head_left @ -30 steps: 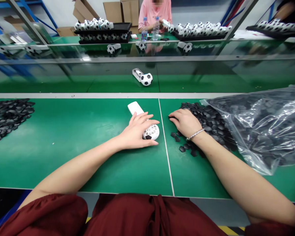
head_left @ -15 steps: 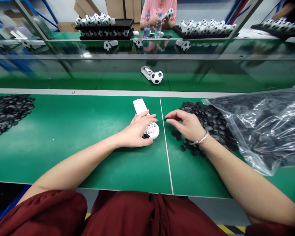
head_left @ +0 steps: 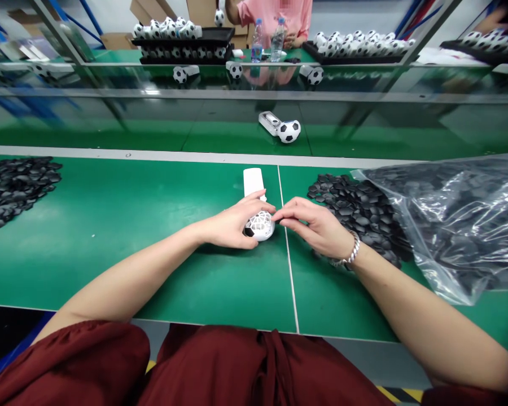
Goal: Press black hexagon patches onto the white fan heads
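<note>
On the green table lies a white soccer-ball-headed device (head_left: pixel 260 225), its flat white handle pointing away from me. Open lattice gaps cover the top of the ball, and one dark patch shows on its left side. My left hand (head_left: pixel 232 224) curves around the ball, thumb at the near side and fingers over the far side. My right hand (head_left: pixel 315 224) pinches a small black piece (head_left: pixel 283 220) at the ball's right edge; the fingers partly hide it. Behind that hand spreads a pile of black pieces (head_left: pixel 355 200).
A clear plastic bag (head_left: pixel 461 225) of black pieces lies at the right. Another black pile (head_left: pixel 17 189) sits far left. A finished-looking ball device (head_left: pixel 288 131) rests on the strip beyond the table. Across from me are a person in pink (head_left: pixel 275 22), bottles and trays of ball devices.
My right hand has moved left from beside the pile to the ball, carrying the black piece. The handle has turned slightly. The ball device beyond has shifted right; the person opposite has raised one.
</note>
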A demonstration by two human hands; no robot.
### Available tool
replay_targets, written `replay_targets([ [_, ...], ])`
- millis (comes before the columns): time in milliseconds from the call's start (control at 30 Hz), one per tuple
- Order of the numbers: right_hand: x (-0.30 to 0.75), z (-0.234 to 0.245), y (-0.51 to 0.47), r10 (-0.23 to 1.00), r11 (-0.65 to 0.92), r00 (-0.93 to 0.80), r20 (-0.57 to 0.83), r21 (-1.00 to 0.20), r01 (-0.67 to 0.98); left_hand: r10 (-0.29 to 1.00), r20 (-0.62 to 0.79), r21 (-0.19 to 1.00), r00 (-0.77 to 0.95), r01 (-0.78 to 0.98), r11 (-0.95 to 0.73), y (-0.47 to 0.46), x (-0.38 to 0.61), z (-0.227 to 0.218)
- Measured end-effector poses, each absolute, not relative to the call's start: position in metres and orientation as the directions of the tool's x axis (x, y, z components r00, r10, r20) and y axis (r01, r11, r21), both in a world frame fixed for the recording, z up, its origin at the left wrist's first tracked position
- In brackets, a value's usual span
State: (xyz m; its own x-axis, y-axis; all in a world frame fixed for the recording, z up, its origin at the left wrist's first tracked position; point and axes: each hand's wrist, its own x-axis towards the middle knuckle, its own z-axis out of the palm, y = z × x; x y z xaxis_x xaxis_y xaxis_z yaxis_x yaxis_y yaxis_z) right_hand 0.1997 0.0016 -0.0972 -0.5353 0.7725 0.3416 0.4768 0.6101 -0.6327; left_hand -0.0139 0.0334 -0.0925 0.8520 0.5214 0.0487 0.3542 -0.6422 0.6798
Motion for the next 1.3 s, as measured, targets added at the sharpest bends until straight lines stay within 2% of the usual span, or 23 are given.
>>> replay_targets([
  [67,0.200,-0.097,0.001,0.783,0.598,-0.518,0.346,-0.648,0.472,0.524,0.048,0.677,0.851,0.358,-0.643,0.033,-0.014,-0.092],
  [333,0.198,-0.093,-0.003,0.846,0.456,-0.491,0.207,-0.758,0.466,0.526,0.057,0.675,0.849,0.355,-0.647,0.033,-0.014,-0.093],
  [700,0.192,-0.103,-0.003,0.786,0.559,-0.537,0.306,-0.722,0.408,0.597,0.093,0.700,0.797,0.374,-0.608,0.030,-0.010,-0.100],
  [1100,0.192,-0.099,-0.004,0.703,0.689,-0.597,0.386,-0.579,0.436,0.599,0.115,0.699,0.793,0.364,-0.616,0.030,-0.008,-0.101],
  [1300,0.188,-0.107,-0.005,0.722,0.676,-0.539,0.434,-0.608,0.415,0.611,0.125,0.713,0.782,0.357,-0.603,0.031,-0.005,-0.104],
])
